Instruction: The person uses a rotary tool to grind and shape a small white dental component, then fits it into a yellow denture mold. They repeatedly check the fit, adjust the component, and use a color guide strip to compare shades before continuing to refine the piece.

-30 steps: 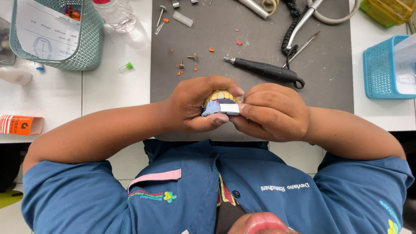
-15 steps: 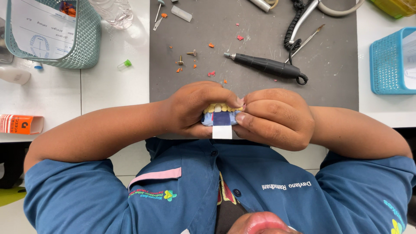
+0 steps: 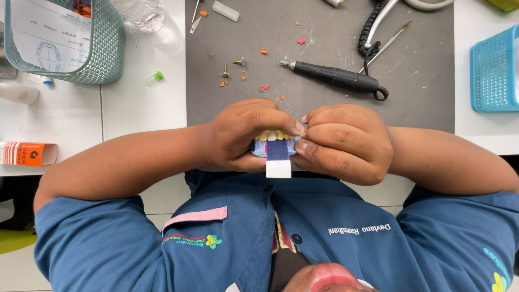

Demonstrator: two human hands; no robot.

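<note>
While gripped between both fists over the near edge of the dark grey work mat [image 3: 324, 113], sits mid-check: dental model [image 3: 273, 141] closed on a blue-and-white articulating strip [image 3: 278, 159]. Left hand [image 3: 243, 135] and right hand [image 3: 346, 143] clamped tight on model. Teeth row faces up; arch runs left-right. Strip long axis runs toward chest, white end hanging free. Handpiece [image 3: 335, 78] lying unused beyond.

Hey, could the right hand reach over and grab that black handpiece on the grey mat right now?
Probably not straight away. The handpiece lies bare on the mat just beyond the right hand, nothing between them, but that hand and the left hand are both clasped on the dental model.
</note>
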